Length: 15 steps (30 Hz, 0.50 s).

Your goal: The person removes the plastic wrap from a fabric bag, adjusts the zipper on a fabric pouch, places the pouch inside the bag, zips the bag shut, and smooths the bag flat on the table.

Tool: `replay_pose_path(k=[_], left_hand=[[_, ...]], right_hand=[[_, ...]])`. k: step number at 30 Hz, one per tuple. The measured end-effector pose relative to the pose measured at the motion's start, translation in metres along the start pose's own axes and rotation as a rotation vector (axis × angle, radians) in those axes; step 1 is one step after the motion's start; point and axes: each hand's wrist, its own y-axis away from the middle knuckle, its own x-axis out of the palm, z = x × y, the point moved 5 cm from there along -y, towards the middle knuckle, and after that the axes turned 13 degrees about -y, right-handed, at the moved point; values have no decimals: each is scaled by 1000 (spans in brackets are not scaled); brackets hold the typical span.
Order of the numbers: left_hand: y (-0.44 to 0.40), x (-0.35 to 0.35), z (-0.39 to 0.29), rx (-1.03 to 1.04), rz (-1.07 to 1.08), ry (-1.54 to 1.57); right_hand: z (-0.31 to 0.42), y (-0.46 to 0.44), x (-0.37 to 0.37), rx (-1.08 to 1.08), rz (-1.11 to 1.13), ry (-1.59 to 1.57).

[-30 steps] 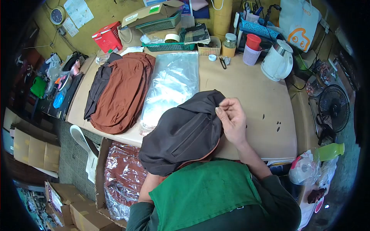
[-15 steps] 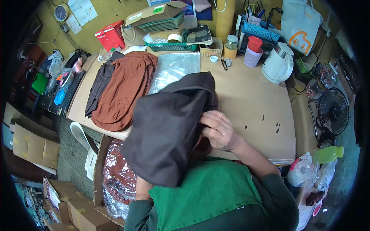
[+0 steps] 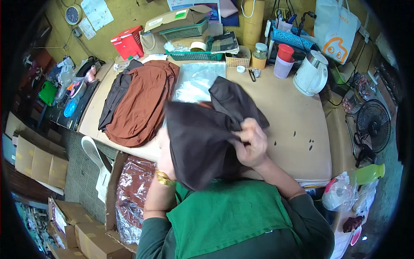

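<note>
A dark brown cloth piece [image 3: 198, 142] hangs in front of me over the near edge of the table, with one part spread up and to the right. My right hand [image 3: 251, 142] pinches it at the right of its middle, fingers curled. My left hand [image 3: 165, 149] is at the cloth's left edge, with a gold bracelet at the wrist; its fingers are mostly hidden behind the cloth. A stack of rust-brown and dark cloth pieces [image 3: 140, 103] lies on the left of the table. Beside it are clear plastic bags [image 3: 200, 77], partly covered by the held cloth.
Green baskets [image 3: 194, 56], a glass jar [image 3: 259, 56], black snips [image 3: 252, 75], cups [image 3: 283, 67] and a white kettle [image 3: 310, 73] stand along the table's back. A carton of plastic-wrapped rust-brown items [image 3: 133, 194] is below left. A fan [image 3: 373, 125] is at the right.
The dark cloth has been turned and shifted, and part of it now flares up to the right. My left hand and its bracelet have come into view. My right hand stays gripping the cloth.
</note>
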Motion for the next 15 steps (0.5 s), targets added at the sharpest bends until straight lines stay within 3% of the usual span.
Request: replay_pose_path(k=[1,4,6,9,11,13,15], left_hand=[[-5,-8,-3,30,-34,-23],[-17,-23,-37,202,-65,-76],[-13,-18,-73,322,34,-72],[5,-5,-118,443,268,-1],[18,-5,-134,509,380,209],[26,-16,-142,688,333,119],[18,-38,-114,532,115,31]], right_hand=[[8,0,0,-172,47,94],[5,11,32,-257,347,123],[-41,27,41,70,538,153],[-89,18,23,329,494,238],[-110,5,5,447,452,287],[-126,-6,-9,521,413,309],[-127,-21,-18,513,340,319]])
